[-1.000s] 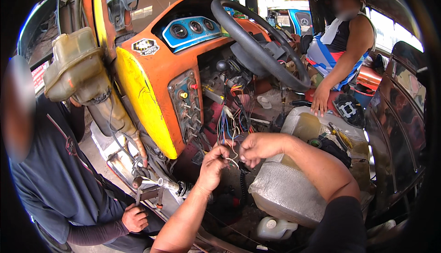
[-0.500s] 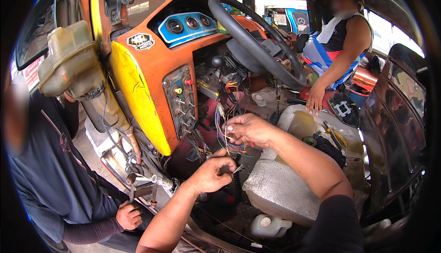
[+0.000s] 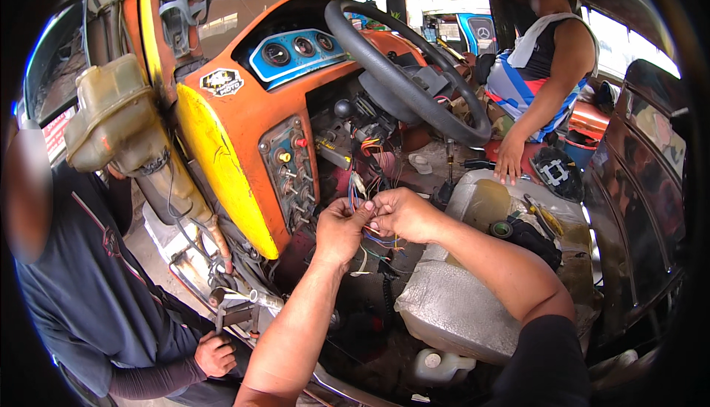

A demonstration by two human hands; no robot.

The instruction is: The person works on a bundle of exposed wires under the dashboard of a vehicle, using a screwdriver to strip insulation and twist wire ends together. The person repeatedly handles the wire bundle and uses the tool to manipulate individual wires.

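Observation:
In front of the open lower dash, my left hand point(image 3: 340, 231) and right hand point(image 3: 405, 216) meet, fingertips nearly touching. Each pinches thin electrical wires point(image 3: 358, 185) from a multicoloured bundle hanging below the steering column. Fingers partly cover the exact strands between them. Loose blue and other coloured wire ends point(image 3: 384, 243) stick out beneath my right hand, and a pale strand point(image 3: 362, 263) dangles below my left. Orange and red leads point(image 3: 371, 142) show higher up by the column.
A black steering wheel point(image 3: 370, 56) and orange dashboard point(image 3: 255, 122) with a switch panel point(image 3: 288, 174) stand ahead. Right are a silver seat point(image 3: 455, 296) and a seated person point(image 3: 543, 74); left, another person point(image 3: 118, 259) beside a plastic tank point(image 3: 115, 115). A white jug point(image 3: 442, 366) lies low.
My left hand has risen from lower down to meet my right hand at the wires. The right hand has shifted slightly right and down. The view has tilted a little.

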